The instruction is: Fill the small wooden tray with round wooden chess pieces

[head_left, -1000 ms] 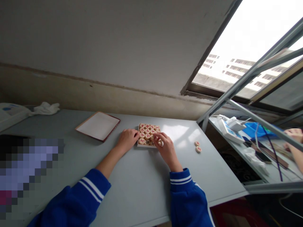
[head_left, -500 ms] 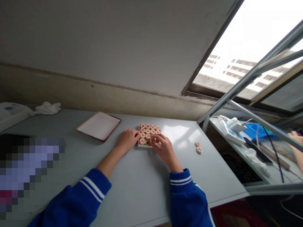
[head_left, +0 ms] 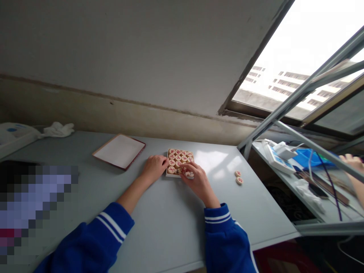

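Note:
A shallow white box (head_left: 172,175) sits on the desk, filled with rows of round Chinese chess pieces (head_left: 178,157) that mostly carry red characters. At the box's left side, my left hand (head_left: 154,167) is curled with its thumb and fingers against the edge, steadying it. My right hand (head_left: 196,176) reaches over the front right corner. Its thumb and fingers are closed on a chess piece in the front row, partly hidden by the fingers. Left of the box lies the box lid (head_left: 119,151), its pale inside facing up.
Two loose chess pieces (head_left: 238,177) lie to the right on the grey desk (head_left: 159,227). White gloves (head_left: 58,129) rest at the back left. Beyond the metal frame (head_left: 273,113), a power strip (head_left: 280,159) stands on another desk, near another person's hand (head_left: 352,163).
My right fingers have shifted slightly left over the front row, covering more of the dark-marked piece there. My left hand stays put. The other person's hand at the far right has moved.

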Tool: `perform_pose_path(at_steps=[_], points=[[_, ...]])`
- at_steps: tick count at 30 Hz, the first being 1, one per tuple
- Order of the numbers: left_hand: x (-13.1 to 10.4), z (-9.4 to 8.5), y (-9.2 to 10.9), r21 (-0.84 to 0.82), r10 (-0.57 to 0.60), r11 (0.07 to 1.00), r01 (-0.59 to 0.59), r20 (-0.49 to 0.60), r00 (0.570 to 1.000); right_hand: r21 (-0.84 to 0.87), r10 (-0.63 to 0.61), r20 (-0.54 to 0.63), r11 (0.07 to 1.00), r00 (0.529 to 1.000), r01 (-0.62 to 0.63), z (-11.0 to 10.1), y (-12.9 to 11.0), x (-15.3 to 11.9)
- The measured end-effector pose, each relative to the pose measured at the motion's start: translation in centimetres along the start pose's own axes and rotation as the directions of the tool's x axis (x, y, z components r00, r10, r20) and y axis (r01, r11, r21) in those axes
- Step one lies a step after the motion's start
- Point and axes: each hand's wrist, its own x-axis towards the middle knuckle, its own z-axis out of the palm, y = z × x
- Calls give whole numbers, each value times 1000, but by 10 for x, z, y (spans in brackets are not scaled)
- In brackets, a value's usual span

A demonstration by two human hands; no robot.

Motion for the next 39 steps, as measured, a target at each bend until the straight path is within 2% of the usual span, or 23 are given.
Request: perform_pose_path(at_steps=[5,21,24,26,29,31,33,36,39], points=[[1,0,0,8,-8,1000,8,6,1000,104,-2,-11,995,1000,4,2,1,1],[0,-1,0,-11,-5,1000,5,13,1000,141,7,-26,990,1000,-3,0,-4,0],[0,0,0,-16,0,1000,0,6,1000,55,38,-65,998,997,-34,-2,-2,0],[0,0,0,-22,-2,1000,2,5,1000,-90,84,-140,991,987,-97,-6,5,0],[0,0,0,-25,-9,1000,9,4,1000,-320,179,-346,900,921,-296,-19,23,-3],[0,0,0,-22,-8,1000,8,0,1000,-396,258,-483,788,837,-471,-30,39,-10],[0,-1,0,-19,0,1000,0,-5,1000,-429,345,-566,653,749,-625,-42,57,-20],[0,-1,0,-19,7,1000,-7,-6,1000,-453,471,-584,487,661,-747,-57,83,-37],[0,-2,1,-25,-3,1000,2,-3,1000,-390,631,-528,414,569,-822,-64,106,-51]])
